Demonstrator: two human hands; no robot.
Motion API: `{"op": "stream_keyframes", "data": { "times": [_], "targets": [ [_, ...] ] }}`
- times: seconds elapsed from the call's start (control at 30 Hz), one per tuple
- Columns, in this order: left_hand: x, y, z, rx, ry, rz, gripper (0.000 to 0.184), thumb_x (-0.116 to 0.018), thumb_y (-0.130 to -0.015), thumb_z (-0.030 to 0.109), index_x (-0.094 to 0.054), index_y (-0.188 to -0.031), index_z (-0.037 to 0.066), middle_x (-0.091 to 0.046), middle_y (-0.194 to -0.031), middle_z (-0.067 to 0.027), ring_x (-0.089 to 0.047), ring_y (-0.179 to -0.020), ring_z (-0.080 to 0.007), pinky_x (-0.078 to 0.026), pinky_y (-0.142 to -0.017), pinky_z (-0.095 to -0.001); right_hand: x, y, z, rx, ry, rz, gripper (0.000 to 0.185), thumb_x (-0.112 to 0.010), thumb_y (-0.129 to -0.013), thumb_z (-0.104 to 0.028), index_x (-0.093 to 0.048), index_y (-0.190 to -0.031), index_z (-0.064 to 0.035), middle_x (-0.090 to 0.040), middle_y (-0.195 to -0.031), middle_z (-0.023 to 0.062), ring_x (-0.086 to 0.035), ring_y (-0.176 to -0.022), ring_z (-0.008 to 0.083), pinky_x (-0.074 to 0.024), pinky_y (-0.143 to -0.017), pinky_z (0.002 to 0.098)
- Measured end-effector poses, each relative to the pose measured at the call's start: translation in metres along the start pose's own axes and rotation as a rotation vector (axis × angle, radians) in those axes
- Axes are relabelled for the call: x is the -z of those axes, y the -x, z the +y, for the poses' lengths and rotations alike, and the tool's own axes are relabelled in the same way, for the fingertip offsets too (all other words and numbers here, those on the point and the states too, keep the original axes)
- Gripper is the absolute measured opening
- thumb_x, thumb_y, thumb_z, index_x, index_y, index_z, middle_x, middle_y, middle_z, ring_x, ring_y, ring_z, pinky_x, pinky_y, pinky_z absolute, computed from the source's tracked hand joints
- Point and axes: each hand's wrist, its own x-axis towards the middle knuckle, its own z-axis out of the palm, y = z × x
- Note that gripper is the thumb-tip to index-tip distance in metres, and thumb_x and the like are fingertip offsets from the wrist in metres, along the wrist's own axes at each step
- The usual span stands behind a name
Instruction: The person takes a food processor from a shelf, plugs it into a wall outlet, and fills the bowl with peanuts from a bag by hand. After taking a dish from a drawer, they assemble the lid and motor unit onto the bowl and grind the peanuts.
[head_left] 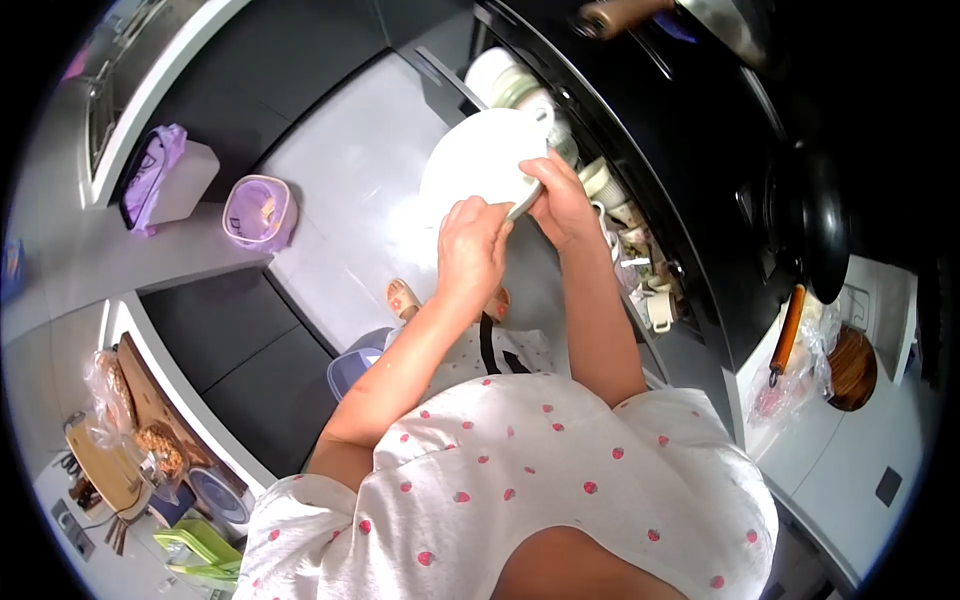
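Both my hands grip a round white dish with a small loop handle (478,160), held out over the floor beside an open drawer. My left hand (472,248) has its fingers closed on the near edge. At the right edge, my right hand (562,205) clasps the rim with the thumb on top. Glare washes out the dish's surface, and its underside is hidden. Close to my right hand, the pulled-out drawer holds stacked bowls (512,88), a ribbed cup (597,180) and several other cups, among them a cream mug (660,312).
A purple-lined bin (260,213) and a taller lined bin (180,180) stand left. A bluish container (350,372) sits by my legs. Above the drawer is a black stovetop with a wok (822,225). A left counter holds a green rack (200,548) and bagged food (160,448).
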Motion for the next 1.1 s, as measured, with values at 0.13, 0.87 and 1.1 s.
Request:
{"op": "stream_keyframes", "data": {
  "times": [0.13,0.87,1.1],
  "targets": [
    [0.066,-0.026,-0.021,-0.122,-0.053,0.016,0.027,-0.061,-0.071,0.007,-0.060,-0.098,0.006,-0.052,-0.079,-0.0075,-0.049,-0.080,-0.0264,-0.038,-0.072,-0.0353,-0.059,-0.021,0.004,0.125,-0.295,-0.026,0.056,-0.044,-0.070,-0.007,-0.035,-0.124,0.0027,-0.046,-0.115,0.0128,-0.044,-0.108,0.0238,-0.0354,-0.093,0.0366],
    [0.195,-0.197,-0.122,0.664,1.040,0.353,0.048,-0.049,-0.073,0.007,-0.035,-0.119,0.002,-0.050,-0.108,-0.0146,-0.058,-0.086,-0.0233,-0.054,-0.062,-0.0323,-0.211,-0.188,-0.043,0.085,0.187,-0.062,0.043,-0.049,-0.084,-0.026,-0.042,-0.120,-0.0045,-0.053,-0.109,0.0085,-0.051,-0.097,0.0173,-0.0436,-0.077,0.0335],
    [0.231,-0.293,-0.186,0.643,1.048,0.373,0.047,-0.046,-0.074,0.003,-0.034,-0.119,0.001,-0.050,-0.108,-0.0156,-0.058,-0.088,-0.0244,-0.054,-0.064,-0.0333,-0.263,-0.289,-0.064,0.023,0.543,-0.012,0.041,-0.054,-0.080,-0.025,-0.045,-0.113,-0.0021,-0.057,-0.096,0.0104,-0.058,-0.072,0.0162,-0.0473,-0.056,0.0259]
  ]
}}
